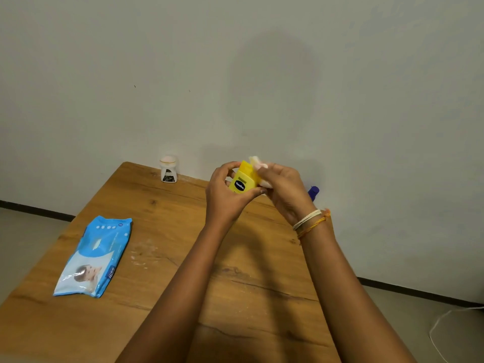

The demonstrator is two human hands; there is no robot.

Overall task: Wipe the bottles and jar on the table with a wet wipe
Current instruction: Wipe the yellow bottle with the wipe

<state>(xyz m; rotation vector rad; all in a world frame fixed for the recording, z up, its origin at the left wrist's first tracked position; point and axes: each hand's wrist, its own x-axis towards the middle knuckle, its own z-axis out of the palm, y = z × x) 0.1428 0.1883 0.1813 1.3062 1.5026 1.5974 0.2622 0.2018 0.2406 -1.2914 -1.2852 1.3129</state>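
Observation:
My left hand [225, 193] grips a small yellow lotion bottle [242, 179] in the air above the far part of the wooden table [162, 271]. My right hand [284, 189] holds a white wet wipe [258, 163] against the bottle's right side and top. A white jar [168, 169] with a pale lid stands at the table's back edge by the wall. Behind my right wrist a blue bottle [313, 193] shows only its cap; the rest is hidden.
A blue wet wipe pack [95, 256] lies flat on the table's left side. A smeared damp patch [142, 254] is right of it. The wall runs close behind the table. A white cable [442, 328] lies on the floor at the right.

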